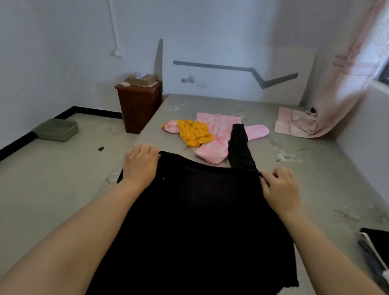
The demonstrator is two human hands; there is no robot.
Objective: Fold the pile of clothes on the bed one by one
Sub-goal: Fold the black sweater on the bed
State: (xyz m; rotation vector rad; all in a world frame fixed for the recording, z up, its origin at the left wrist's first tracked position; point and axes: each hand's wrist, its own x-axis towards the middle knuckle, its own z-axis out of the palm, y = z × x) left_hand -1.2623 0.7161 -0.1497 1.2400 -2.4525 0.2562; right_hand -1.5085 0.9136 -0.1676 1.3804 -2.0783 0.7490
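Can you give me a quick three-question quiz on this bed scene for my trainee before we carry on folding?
1. True or false: both hands are at the far edge of the black garment.
2. Which item lies partly on top of the pink garment? A) yellow cloth B) green tray C) cardboard box
3. Fill in: the brown cabinet stands beside the bed's ____ corner, on the person's left.

Key:
1. True: the left hand rests on one far corner, the right hand pinches the other.
2. A
3. far (headboard end)
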